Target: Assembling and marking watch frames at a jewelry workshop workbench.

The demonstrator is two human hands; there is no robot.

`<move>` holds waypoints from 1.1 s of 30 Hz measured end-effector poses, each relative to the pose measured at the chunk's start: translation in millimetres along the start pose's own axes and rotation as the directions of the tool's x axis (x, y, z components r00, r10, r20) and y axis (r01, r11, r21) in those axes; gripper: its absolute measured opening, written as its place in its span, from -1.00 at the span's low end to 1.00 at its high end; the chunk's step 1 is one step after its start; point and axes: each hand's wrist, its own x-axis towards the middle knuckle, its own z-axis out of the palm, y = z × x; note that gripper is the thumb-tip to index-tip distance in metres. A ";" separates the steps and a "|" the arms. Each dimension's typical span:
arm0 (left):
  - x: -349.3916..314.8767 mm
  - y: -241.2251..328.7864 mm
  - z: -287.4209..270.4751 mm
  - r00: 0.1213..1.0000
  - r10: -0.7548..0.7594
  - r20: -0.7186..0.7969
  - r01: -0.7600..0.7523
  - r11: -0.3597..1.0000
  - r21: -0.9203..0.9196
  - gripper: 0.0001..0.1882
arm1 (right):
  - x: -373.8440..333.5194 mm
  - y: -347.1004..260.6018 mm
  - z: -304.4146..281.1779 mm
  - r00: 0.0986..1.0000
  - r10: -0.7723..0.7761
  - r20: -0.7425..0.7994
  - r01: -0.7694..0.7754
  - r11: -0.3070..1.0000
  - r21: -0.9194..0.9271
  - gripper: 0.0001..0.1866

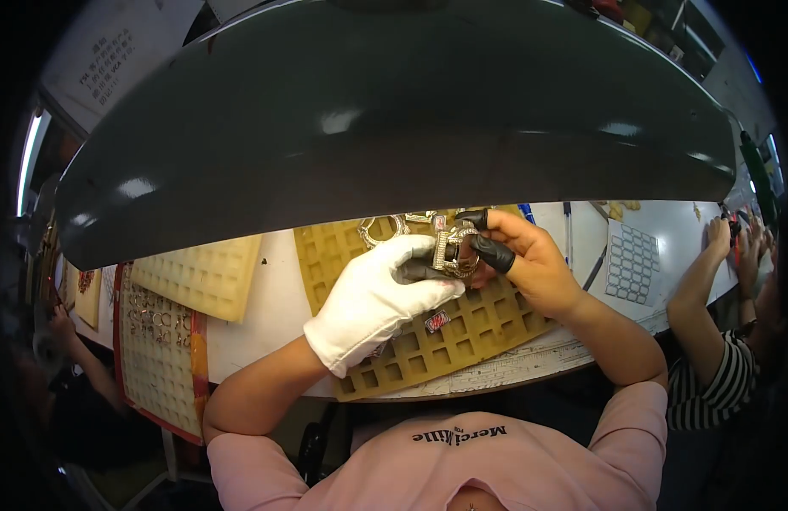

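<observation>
Both my hands meet around a silver stone-set piece with a squarish front and a rounded loop (452, 249), perhaps a watch case or bangle. My left hand (381, 289), in a white glove with dark fingertips, grips its left side. My right hand (526, 260), with black covers on thumb and forefinger, pinches it from the right. Below them lies a tan tray (488, 319) with square pockets. A similar silver round piece (381, 230) rests on the tray's far part. Nearer me, a small red-and-silver square piece (437, 321) sits on the tray.
A wide dark lamp hood (394, 119) hangs low over the far side. At left are a pale pocketed tray (202, 277) and a red-edged tray (160, 358) with rings. To the right lie a sticker sheet (632, 262) and pens (568, 234). Other people's arms (696, 289) work at both sides.
</observation>
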 end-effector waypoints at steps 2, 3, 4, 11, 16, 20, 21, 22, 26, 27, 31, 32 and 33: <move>-2.5 9.9 1.4 0.999 -0.011 -0.040 0.020 0.970 0.243 -0.60 | 1.4 -0.9 3.0 0.999 -0.020 0.048 0.022 0.999 -0.040 -0.70; -0.3 -7.6 2.6 0.989 0.145 -0.011 -0.145 0.989 -0.018 -0.68 | 2.1 0.6 2.8 0.998 -0.027 0.064 0.031 0.997 -0.070 -0.69; -1.3 -5.8 3.0 0.989 0.146 -0.008 -0.146 0.989 -0.017 -0.68 | 2.5 1.8 2.2 0.995 -0.024 0.093 0.031 0.996 -0.078 -0.68; -3.9 -7.7 5.5 0.960 0.279 -0.023 -0.270 0.946 0.180 -0.77 | 3.7 5.4 9.3 0.998 -0.027 0.049 0.035 0.985 -0.168 -0.54; -2.8 -7.0 9.8 0.962 0.272 -0.039 -0.267 0.958 0.103 -0.75 | 2.8 5.1 10.5 0.998 -0.036 0.044 0.044 0.983 -0.179 -0.60; -5.1 -5.3 7.0 0.951 0.308 -0.037 -0.285 0.915 0.286 -0.78 | 2.4 4.5 13.4 0.998 -0.034 0.048 0.043 0.979 -0.201 -0.60; -5.3 -4.3 7.3 0.951 0.307 -0.036 -0.285 0.915 0.285 -0.78 | 2.7 7.1 12.9 0.998 -0.047 0.048 0.057 0.973 -0.222 -0.59; -5.7 -3.4 7.5 0.955 0.295 -0.032 -0.278 0.927 0.252 -0.78 | 3.4 9.7 10.7 0.998 -0.026 0.062 0.038 0.978 -0.206 -0.59; -6.1 -3.3 7.4 0.957 0.288 -0.047 -0.267 0.929 0.256 -0.78 | 3.4 2.6 15.5 0.998 -0.023 0.056 0.036 0.972 -0.232 -0.58; -6.6 -1.3 8.2 0.963 0.265 -0.047 -0.250 0.945 0.211 -0.78 | 3.2 2.8 14.6 0.998 -0.021 0.067 0.035 0.978 -0.206 -0.58; -5.8 -2.3 7.4 0.954 0.297 -0.039 -0.277 0.924 0.263 -0.78 | 3.8 8.1 12.9 0.998 -0.038 0.058 0.047 0.985 -0.163 -0.58; -5.4 -3.4 7.1 0.950 0.309 -0.039 -0.286 0.914 0.287 -0.78 | 4.3 2.6 14.5 0.998 -0.017 0.068 0.030 0.980 -0.196 -0.57; -5.5 -4.6 7.4 0.956 0.289 -0.051 -0.269 0.931 0.246 -0.77 | 4.5 4.5 14.1 0.997 -0.026 0.068 0.038 0.983 -0.182 -0.56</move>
